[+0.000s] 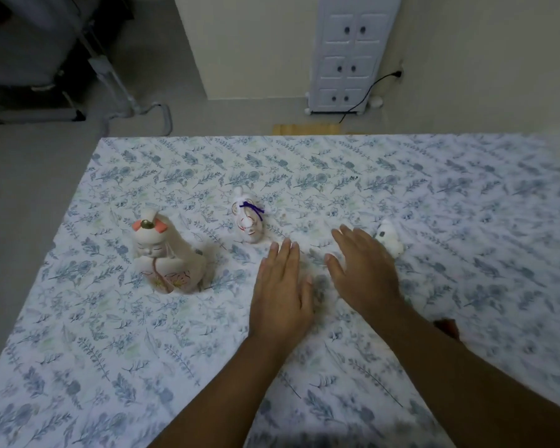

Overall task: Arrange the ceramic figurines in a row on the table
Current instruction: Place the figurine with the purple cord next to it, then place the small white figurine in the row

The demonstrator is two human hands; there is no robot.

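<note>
Three ceramic figurines stand on the table [110, 334], which is covered by a blue floral cloth. A tall doll figurine [167, 253] with pink hair pieces is at the left. A small white figurine with a purple cord [249, 218] is in the middle. A small white figurine [389, 239] at the right is partly hidden behind my right hand [362, 273]. My left hand [283, 292] hovers flat just right of the middle figurine, touching nothing. Both hands are empty, with fingers extended.
Beyond the table's far edge, a white cabinet with small knobs [349, 53] stands on the floor with a black cable beside it. A grey tubular frame [136, 105] is at the back left. A small brown object [446, 326] shows past my right forearm.
</note>
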